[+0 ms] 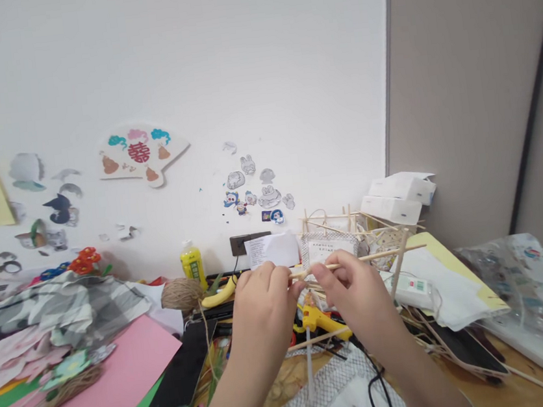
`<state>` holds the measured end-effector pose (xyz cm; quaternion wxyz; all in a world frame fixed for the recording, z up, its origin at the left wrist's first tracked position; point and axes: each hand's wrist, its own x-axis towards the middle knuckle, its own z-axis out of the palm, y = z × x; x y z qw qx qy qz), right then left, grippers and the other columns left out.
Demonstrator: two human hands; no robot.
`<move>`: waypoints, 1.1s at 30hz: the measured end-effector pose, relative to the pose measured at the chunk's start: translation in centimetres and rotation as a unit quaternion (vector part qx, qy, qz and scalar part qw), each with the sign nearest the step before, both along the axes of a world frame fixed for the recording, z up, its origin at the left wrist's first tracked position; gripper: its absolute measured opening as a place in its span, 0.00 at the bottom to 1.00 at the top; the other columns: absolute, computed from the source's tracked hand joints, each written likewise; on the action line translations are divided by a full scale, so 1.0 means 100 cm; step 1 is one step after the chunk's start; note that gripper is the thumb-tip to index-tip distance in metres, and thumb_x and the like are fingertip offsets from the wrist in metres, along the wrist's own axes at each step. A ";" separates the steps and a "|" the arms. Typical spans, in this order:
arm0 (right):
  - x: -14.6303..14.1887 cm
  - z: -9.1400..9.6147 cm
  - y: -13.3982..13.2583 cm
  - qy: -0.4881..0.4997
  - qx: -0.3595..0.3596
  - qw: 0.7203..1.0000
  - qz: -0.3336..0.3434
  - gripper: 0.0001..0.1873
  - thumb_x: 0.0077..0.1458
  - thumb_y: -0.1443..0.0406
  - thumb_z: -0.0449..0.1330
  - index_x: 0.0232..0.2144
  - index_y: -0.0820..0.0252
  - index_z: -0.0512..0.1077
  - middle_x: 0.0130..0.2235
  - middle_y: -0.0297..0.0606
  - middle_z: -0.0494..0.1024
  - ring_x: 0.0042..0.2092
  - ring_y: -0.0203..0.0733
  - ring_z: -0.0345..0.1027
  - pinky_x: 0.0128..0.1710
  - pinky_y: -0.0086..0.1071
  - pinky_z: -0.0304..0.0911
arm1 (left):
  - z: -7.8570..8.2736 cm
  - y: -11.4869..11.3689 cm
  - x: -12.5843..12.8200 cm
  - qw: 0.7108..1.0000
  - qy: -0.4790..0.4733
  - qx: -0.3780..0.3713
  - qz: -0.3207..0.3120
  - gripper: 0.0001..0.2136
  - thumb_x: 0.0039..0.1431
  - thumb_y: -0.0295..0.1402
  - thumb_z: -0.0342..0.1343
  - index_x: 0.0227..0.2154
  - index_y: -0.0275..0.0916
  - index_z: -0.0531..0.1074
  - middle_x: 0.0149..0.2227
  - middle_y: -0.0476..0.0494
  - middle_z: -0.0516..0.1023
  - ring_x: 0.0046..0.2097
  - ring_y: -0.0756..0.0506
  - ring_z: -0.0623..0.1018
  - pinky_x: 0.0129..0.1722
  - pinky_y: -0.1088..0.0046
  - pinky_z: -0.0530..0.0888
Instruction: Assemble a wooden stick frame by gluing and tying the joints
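Observation:
My left hand [266,302] and my right hand [352,289] are raised close together over the cluttered table. Both are closed on a thin wooden stick [380,256], which runs nearly level and juts out to the right past my right hand. Another stick [399,264] crosses it near that end, tilted; whether the two are joined I cannot tell. Below and between my hands lies a yellow glue gun [321,318], with a clear glue stick [310,362] pointing down from it. Printed paper with a mesh pattern [341,388] lies in front of it.
To the left are pink paper [110,385], a dark flat slab [180,370], a twine ball [182,294] and a yellow bottle [192,265]. A stick frame [330,226] and white boxes [396,197] stand behind. A phone [464,348] and plastic bag [536,291] lie right.

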<state>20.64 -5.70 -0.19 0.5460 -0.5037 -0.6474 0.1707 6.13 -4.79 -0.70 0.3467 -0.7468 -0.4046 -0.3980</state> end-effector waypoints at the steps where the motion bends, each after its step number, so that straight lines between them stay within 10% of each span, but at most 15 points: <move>1: 0.000 0.000 0.000 -0.003 -0.003 1.000 0.001 0.23 0.49 0.43 0.51 0.25 0.56 0.62 0.17 0.30 0.66 0.22 0.39 0.62 0.23 0.29 0.55 | 0.000 0.000 0.000 1.000 0.002 0.001 0.006 0.12 0.63 0.33 0.43 0.24 0.39 0.61 0.23 0.49 0.65 0.25 0.46 0.65 0.29 0.70 0.61; 33: 0.000 0.000 0.001 -0.023 -0.007 1.000 0.011 0.22 0.50 0.44 0.51 0.24 0.56 0.61 0.18 0.30 0.68 0.23 0.39 0.63 0.22 0.28 0.54 | 0.002 -0.008 0.002 0.999 -0.018 -0.041 0.015 0.11 0.61 0.30 0.44 0.23 0.40 0.61 0.24 0.49 0.65 0.26 0.47 0.65 0.30 0.69 0.62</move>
